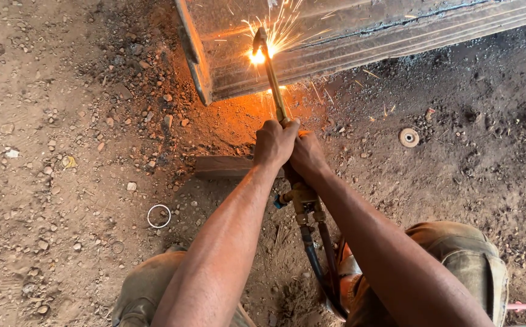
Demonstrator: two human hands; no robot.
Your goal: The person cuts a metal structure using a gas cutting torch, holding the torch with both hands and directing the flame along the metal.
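Note:
Both my hands grip a brass cutting torch that points away from me. My left hand wraps the shaft in front, and my right hand closes on it just behind. The torch tip burns a bright orange spot into a large steel beam lying on the ground, and sparks fly up and to the right. Brass valves sit below my hands, with two dark hoses running back between my knees.
Bare dirt with small stones lies all around. A flat wooden piece rests under my left wrist. A white ring lies at the left and a round metal disc at the right. Dark slag covers the ground by the beam.

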